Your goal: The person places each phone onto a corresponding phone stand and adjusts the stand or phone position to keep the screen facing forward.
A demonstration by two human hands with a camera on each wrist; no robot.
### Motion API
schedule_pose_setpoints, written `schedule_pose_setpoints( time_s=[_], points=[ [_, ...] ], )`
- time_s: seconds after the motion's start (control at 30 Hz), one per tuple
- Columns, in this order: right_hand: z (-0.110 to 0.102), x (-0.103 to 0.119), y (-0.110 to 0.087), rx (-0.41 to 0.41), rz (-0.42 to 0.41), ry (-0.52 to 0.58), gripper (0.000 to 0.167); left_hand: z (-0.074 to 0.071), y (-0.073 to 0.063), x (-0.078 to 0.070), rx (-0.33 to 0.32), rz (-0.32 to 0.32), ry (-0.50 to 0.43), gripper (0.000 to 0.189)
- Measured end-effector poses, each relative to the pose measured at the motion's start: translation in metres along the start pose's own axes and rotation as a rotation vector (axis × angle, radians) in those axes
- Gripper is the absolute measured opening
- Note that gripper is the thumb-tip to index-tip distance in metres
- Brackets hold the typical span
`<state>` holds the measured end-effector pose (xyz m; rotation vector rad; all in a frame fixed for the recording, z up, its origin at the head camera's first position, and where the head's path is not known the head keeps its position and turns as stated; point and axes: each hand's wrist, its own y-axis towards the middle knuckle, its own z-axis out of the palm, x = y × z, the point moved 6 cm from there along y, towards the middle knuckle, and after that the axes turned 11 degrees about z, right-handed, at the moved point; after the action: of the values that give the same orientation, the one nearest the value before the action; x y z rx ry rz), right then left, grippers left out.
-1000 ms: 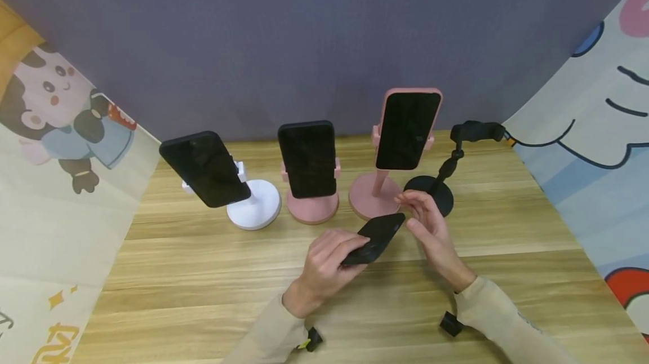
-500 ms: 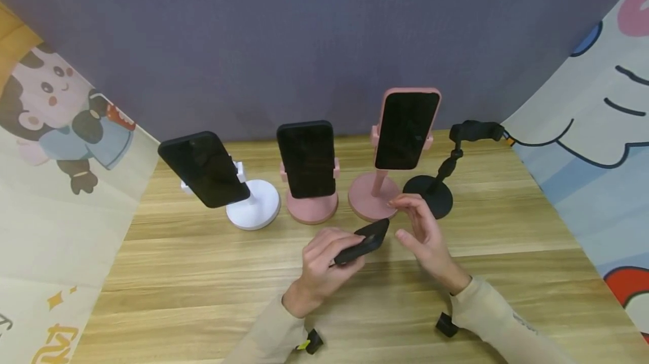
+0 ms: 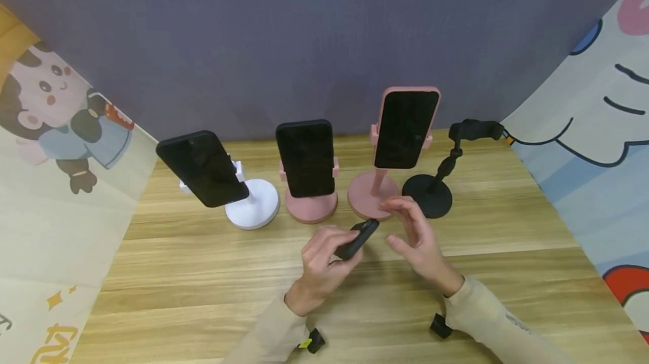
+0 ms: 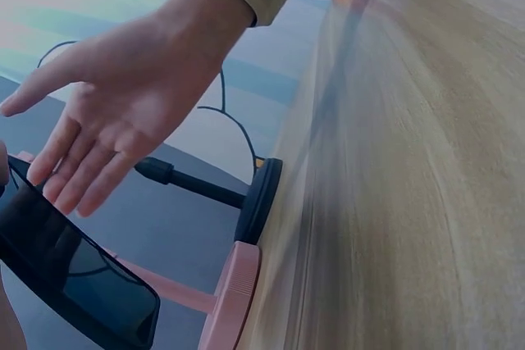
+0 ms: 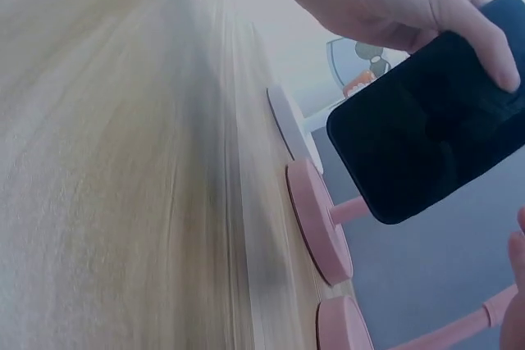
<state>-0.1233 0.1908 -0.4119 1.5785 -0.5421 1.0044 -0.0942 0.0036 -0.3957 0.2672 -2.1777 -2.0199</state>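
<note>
My left hand (image 3: 324,262) grips a black smartphone (image 3: 357,240) above the wooden table, thumb on one face and fingers behind. The phone is tilted, nearly edge-on in the head view; its dark screen (image 4: 82,276) shows in the left wrist view. To its right, my right hand (image 3: 418,243) holds nothing, its fingers loosely bent and thumb spread apart from them. That hand is just in front of a taller pink phone stand (image 3: 372,192) and a black stand (image 3: 428,198). In the right wrist view the left thumb (image 5: 488,51) presses on the phone.
Along the back, a white stand (image 3: 253,206) bears a tilted black phone (image 3: 203,169). A shorter pink stand (image 3: 311,209) bears another black phone (image 3: 306,158), and the taller pink one a pink-edged phone (image 3: 407,130). A grey wall (image 3: 324,43) rises behind them.
The phone in my left hand has turned to a more edge-on angle and drawn back left. My right hand has shifted slightly left and toward me. The stands have stayed put.
</note>
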Motion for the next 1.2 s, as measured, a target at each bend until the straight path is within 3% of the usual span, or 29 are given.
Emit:
schedule_pose_setpoints(
  time_s=[0.5,0.93,1.2],
  points=[
    [0.03,0.002,0.001,0.041,-0.014,-0.137,0.081,0.006,-0.005,0.003,0.027,-0.019,0.039,0.01],
    [0.036,0.004,0.003,-0.032,-0.031,-0.133,0.089,0.01,-0.002,0.003,0.045,-0.034,0.057,0.017],
    [0.037,0.008,0.006,-0.096,-0.062,-0.199,0.087,0.012,0.001,0.003,0.042,-0.022,0.076,0.024]
  ],
)
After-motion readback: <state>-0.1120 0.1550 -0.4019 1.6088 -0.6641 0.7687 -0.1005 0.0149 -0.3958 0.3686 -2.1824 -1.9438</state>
